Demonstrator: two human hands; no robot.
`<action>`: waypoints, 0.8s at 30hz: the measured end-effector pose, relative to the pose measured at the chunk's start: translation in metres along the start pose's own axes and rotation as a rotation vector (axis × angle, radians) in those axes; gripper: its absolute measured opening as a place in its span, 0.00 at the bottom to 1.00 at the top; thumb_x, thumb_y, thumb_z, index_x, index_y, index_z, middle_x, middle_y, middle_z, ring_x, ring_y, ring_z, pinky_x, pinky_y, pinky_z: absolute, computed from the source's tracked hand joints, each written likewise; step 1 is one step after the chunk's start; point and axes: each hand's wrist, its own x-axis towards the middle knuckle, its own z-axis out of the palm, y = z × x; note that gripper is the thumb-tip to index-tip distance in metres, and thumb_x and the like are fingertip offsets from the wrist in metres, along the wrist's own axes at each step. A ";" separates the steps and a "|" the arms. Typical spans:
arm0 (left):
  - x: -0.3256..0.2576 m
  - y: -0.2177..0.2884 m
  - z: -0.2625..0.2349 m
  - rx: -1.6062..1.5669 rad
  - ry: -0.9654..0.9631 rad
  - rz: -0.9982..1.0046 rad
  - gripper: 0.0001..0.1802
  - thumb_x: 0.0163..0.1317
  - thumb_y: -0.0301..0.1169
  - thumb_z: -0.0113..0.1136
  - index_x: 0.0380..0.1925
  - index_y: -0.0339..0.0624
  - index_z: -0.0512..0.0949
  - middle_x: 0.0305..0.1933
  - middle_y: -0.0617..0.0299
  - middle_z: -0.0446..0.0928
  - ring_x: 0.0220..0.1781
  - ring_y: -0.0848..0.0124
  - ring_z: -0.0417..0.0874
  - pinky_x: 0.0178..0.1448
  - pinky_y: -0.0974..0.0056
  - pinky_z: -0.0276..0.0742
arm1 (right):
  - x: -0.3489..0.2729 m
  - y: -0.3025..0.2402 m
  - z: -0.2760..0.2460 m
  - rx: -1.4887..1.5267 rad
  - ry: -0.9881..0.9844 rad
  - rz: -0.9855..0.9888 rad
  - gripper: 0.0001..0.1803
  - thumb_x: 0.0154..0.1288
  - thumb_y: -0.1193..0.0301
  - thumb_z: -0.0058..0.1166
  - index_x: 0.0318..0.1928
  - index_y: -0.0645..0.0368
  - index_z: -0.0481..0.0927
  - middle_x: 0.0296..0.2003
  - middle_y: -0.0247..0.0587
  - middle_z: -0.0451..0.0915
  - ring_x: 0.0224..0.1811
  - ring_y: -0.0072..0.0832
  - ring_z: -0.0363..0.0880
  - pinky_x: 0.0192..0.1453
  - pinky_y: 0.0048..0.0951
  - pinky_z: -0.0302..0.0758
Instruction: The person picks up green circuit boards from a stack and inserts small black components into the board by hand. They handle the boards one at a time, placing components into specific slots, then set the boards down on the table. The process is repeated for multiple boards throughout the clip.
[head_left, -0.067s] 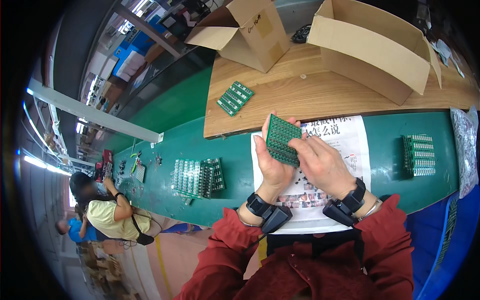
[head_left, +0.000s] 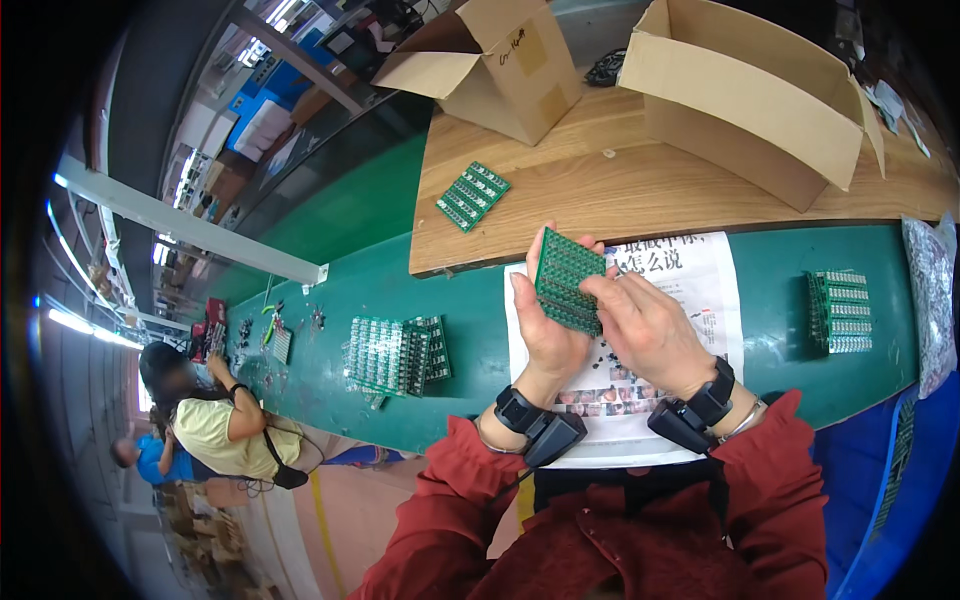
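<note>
A green circuit board panel (head_left: 569,278), covered in rows of small components, is held tilted above a newspaper sheet (head_left: 690,335). My left hand (head_left: 550,335) grips it from the left and from behind, with fingertips showing past its upper edge. On the panel's lower right side, the bent fingers of my right hand (head_left: 648,325) press against its face and edge; what the fingertips pinch there is too small to make out. Several small dark bits (head_left: 600,358) lie on the paper below the hands.
Stacked green panels (head_left: 385,355) stand left on the green table (head_left: 480,330), another stack (head_left: 840,312) right. A single panel (head_left: 473,197) lies on the wooden shelf (head_left: 560,190), near two open cardboard boxes (head_left: 530,80). A silvery bag (head_left: 930,300) is far right. A co-worker (head_left: 215,425) sits left.
</note>
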 end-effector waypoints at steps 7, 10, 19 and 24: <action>0.001 0.000 0.000 0.057 0.080 0.060 0.42 0.64 0.65 0.35 0.67 0.44 0.53 0.55 0.49 0.69 0.57 0.58 0.71 0.61 0.51 0.69 | 0.000 0.002 0.002 0.005 0.037 -0.021 0.22 0.52 0.81 0.50 0.50 0.59 0.69 0.34 0.48 0.74 0.38 0.45 0.76 0.41 0.39 0.76; 0.004 0.001 -0.003 0.071 0.153 0.094 0.43 0.64 0.65 0.35 0.66 0.42 0.55 0.54 0.47 0.71 0.57 0.56 0.72 0.63 0.52 0.67 | 0.002 0.000 -0.002 0.071 0.080 0.002 0.22 0.52 0.83 0.52 0.50 0.59 0.69 0.32 0.47 0.74 0.35 0.44 0.76 0.40 0.39 0.75; -0.002 -0.005 0.006 0.082 0.095 0.066 0.43 0.65 0.64 0.33 0.66 0.41 0.54 0.54 0.48 0.71 0.56 0.58 0.72 0.63 0.54 0.66 | 0.005 -0.002 0.008 0.181 0.170 -0.011 0.30 0.49 0.87 0.58 0.55 0.57 0.71 0.29 0.41 0.76 0.31 0.34 0.78 0.33 0.31 0.76; -0.005 -0.005 0.013 0.094 0.125 0.034 0.41 0.66 0.63 0.31 0.66 0.41 0.55 0.54 0.49 0.71 0.56 0.59 0.72 0.63 0.55 0.66 | 0.003 -0.005 0.005 -0.004 0.068 -0.039 0.24 0.52 0.83 0.54 0.52 0.58 0.71 0.33 0.43 0.75 0.36 0.40 0.77 0.39 0.37 0.77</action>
